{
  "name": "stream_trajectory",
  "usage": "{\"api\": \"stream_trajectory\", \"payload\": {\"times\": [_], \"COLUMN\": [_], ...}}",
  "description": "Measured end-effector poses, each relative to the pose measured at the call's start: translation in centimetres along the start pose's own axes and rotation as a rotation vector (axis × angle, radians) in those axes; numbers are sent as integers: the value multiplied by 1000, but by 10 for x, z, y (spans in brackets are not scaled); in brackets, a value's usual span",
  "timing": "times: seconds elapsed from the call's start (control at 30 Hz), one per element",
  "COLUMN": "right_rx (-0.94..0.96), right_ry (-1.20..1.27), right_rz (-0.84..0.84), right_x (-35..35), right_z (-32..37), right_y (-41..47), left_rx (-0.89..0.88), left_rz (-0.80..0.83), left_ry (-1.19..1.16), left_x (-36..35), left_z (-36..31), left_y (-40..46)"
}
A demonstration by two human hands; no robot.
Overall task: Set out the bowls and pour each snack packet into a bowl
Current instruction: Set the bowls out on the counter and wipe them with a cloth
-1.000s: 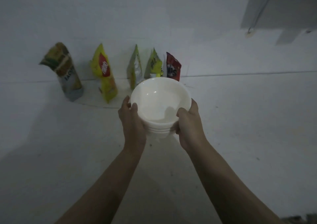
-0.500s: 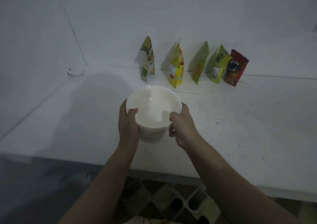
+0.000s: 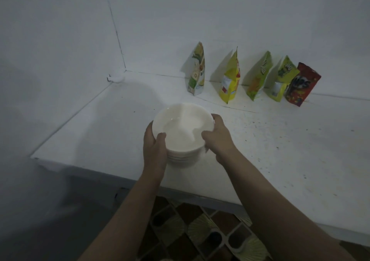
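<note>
1. Head view: the left hand (image 3: pixel 154 152) gripped the left side of a stack of white bowls (image 3: pixel 183 129), its thumb hooked over the top rim and its fingers curled round the outside.
2. The right hand (image 3: pixel 218 138) gripped the stack's right side the same way, thumb over the rim, fingers wrapped behind.
3. The stack was held between both hands over the near part of the white counter (image 3: pixel 280 150); whether its base touched the surface could not be told.
4. The top bowl held nothing; several rims showed nested beneath it.
5. Five snack packets stood upright in a row along the back wall, well apart from the bowls: a white-green packet (image 3: pixel 197 72), a yellow packet (image 3: pixel 230 78), a green-orange packet (image 3: pixel 259 76), a green packet (image 3: pixel 282 79) and a red packet (image 3: pixel 301 84).
6. The green and red packets touched each other; the others stood apart.
7. Patterned floor tiles (image 3: pixel 200 230) showed below the counter edge, between the forearms.
</note>
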State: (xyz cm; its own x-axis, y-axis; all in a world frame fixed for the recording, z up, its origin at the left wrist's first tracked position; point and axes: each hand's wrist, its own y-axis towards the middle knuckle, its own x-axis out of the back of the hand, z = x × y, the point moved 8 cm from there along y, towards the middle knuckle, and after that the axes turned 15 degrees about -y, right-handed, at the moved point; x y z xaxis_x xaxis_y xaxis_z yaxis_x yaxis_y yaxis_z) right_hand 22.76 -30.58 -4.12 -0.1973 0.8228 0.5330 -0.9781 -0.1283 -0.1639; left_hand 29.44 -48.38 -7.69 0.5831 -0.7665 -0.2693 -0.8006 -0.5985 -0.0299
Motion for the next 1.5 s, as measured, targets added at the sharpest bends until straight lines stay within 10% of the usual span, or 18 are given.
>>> {"api": "stream_trajectory", "payload": {"times": [0.37,0.8,1.17,1.5], "right_rx": [318,86,-14,-117], "right_ry": [-392,405,539,170], "right_rz": [-195,-260,-275,-473], "right_x": [11,66,182,347], "right_z": [55,12,-82,-183], "right_y": [6,-14,-5,21], "left_rx": [-7,-209,360,358], "left_rz": [112,150,377,333], "left_ry": [114,33,-396,-301], "left_x": [-3,-49,-212,-354], "left_z": [-6,-63,17,95], "left_y": [9,-6,-45,-75]}}
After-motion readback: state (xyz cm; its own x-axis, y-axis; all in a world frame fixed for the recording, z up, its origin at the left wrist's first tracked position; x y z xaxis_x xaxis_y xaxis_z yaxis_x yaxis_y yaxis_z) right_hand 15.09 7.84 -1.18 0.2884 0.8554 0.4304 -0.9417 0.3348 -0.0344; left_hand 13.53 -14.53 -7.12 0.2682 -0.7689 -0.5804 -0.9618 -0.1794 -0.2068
